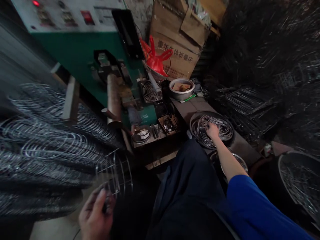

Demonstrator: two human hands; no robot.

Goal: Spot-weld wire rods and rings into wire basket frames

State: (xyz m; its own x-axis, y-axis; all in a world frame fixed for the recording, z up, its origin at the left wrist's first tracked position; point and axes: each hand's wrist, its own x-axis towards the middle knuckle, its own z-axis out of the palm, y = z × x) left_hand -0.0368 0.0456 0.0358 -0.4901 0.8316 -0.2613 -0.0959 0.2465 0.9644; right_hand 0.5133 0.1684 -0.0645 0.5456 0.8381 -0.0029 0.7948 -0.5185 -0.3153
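Note:
My left hand (98, 211) is at the lower left, blurred, with its fingers closed on a small basket-like frame of metal wire (116, 175). Thin curved and straight wires make up this frame, which stands up beyond my fingers. Over to the right, my right hand (212, 130) reaches down into a round, shallow dark basin (194, 116). Many loose metal wire rings (223, 128) lie tangled in it. The right fingers are drawn together among the rings; their tips are partly hidden.
A green machine (72, 50) with a cylindrical arm (114, 96) stands ahead, a phone (127, 33) on its front. Stacked wire frames (57, 140) fill the left. A white bowl (181, 87), a cardboard box (175, 43) and a bucket of wire pieces (300, 180) are nearby.

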